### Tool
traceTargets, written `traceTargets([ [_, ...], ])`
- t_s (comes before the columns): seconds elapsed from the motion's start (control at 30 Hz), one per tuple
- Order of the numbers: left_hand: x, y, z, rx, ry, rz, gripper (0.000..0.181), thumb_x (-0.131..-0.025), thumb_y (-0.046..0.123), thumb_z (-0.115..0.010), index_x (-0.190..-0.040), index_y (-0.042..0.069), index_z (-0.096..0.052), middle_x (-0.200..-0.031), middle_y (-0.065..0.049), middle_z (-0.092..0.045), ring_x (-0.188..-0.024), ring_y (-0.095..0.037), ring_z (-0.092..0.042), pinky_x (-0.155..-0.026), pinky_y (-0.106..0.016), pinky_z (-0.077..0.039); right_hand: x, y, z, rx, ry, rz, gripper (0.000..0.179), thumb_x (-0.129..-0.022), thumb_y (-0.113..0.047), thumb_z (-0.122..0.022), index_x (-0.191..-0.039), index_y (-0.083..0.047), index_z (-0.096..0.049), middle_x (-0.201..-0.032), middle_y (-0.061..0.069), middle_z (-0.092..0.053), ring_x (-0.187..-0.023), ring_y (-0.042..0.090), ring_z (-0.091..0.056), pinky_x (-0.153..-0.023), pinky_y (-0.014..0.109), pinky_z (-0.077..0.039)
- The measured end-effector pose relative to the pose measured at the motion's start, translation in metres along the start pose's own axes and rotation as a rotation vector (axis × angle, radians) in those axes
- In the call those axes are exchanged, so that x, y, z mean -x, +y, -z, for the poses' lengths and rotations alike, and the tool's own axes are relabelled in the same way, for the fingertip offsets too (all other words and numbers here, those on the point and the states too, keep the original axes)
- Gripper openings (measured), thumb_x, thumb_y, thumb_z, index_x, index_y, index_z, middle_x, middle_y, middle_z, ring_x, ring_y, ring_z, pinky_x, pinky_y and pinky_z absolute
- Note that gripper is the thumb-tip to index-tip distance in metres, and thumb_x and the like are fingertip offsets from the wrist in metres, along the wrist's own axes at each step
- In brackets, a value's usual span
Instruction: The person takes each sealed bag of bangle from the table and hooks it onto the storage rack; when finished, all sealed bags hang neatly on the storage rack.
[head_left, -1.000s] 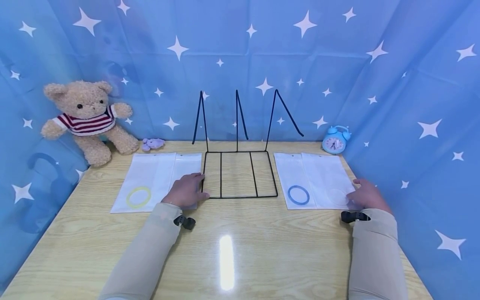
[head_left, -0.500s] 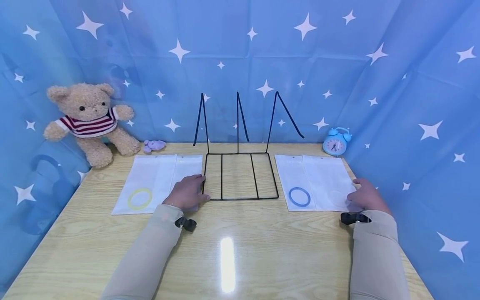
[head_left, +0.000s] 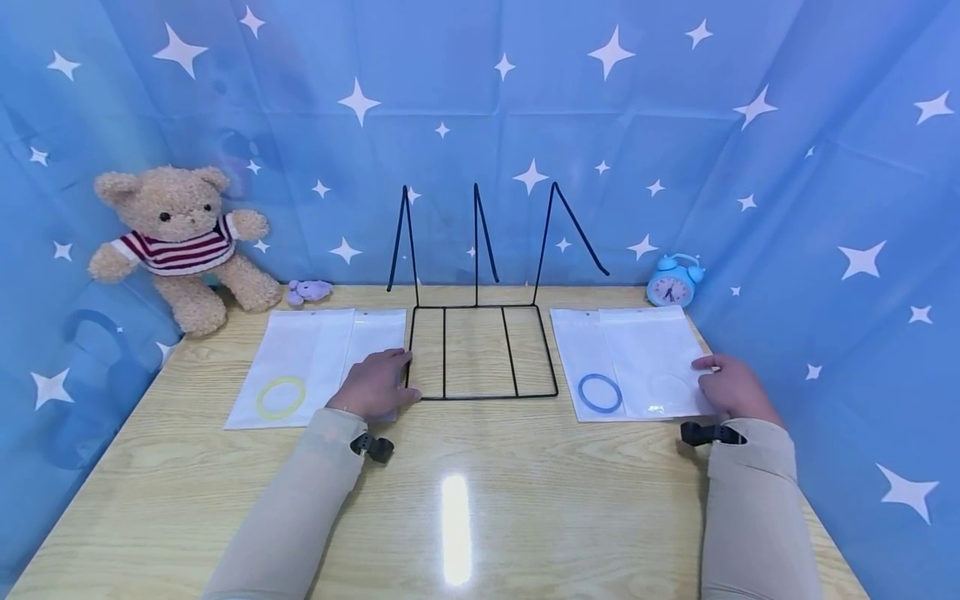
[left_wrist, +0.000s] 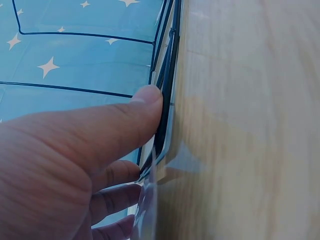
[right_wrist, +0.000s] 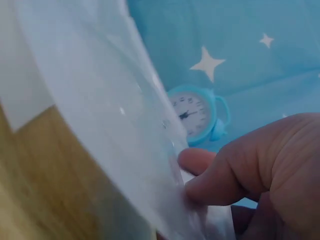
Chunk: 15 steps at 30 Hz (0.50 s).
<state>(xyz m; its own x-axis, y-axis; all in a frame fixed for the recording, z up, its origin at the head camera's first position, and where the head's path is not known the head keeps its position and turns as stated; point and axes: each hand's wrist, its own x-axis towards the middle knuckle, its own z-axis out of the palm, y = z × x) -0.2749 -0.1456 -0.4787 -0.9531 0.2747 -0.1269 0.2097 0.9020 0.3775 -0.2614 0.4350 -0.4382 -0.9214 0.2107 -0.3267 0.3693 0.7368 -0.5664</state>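
In the head view my left hand rests at the front left corner of a black wire rack, its thumb along the front bar. The left wrist view has the thumb touching that bar, with the fingers below it beside a clear plastic edge. On the right, my right hand pinches the right edge of a white plastic bag between thumb and finger. This edge is raised and the film bends in the right wrist view. A faint pale ring shows through the bag.
Another white bag with a blue ring lies partly under the lifted one. Left of the rack are white bags, one with a yellow ring. Behind stand a teddy bear, a small purple toy and a blue alarm clock.
My right hand has taken the bag's right edge and raised it slightly; the bag has shifted a little to the left over its neighbour. My left hand stays at the rack's corner.
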Motion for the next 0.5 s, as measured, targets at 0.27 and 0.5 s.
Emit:
traceTargets([
  [0.27,0.0,0.001,0.001,-0.006,0.002,-0.008,0.08,-0.096,0.044,-0.077,-0.159,0.005,-0.046,-0.166,-0.018,-0.042,-0.151,-0.042,-0.041,-0.12,-0.061,-0.037,0.011,-0.012,0.003,-0.034,0.036,0.109,0.056,-0.096,-0.005,-0.043,-0.151,0.004,-0.051,-0.152,0.035,-0.038,-0.121,0.049,-0.039,-0.08,0.043,-0.038],
  [0.5,0.0,0.0,0.001,0.002,-0.006,-0.002,0.081,-0.096,0.044,-0.076,-0.16,0.006,-0.045,-0.167,-0.017,-0.041,-0.152,-0.042,-0.04,-0.122,-0.06,-0.036,0.014,-0.014,0.003,-0.068,0.114,0.146,0.057,-0.098,-0.008,-0.039,-0.152,-0.002,-0.056,-0.138,0.032,-0.046,-0.073,0.035,-0.047,-0.06,0.037,-0.039],
])
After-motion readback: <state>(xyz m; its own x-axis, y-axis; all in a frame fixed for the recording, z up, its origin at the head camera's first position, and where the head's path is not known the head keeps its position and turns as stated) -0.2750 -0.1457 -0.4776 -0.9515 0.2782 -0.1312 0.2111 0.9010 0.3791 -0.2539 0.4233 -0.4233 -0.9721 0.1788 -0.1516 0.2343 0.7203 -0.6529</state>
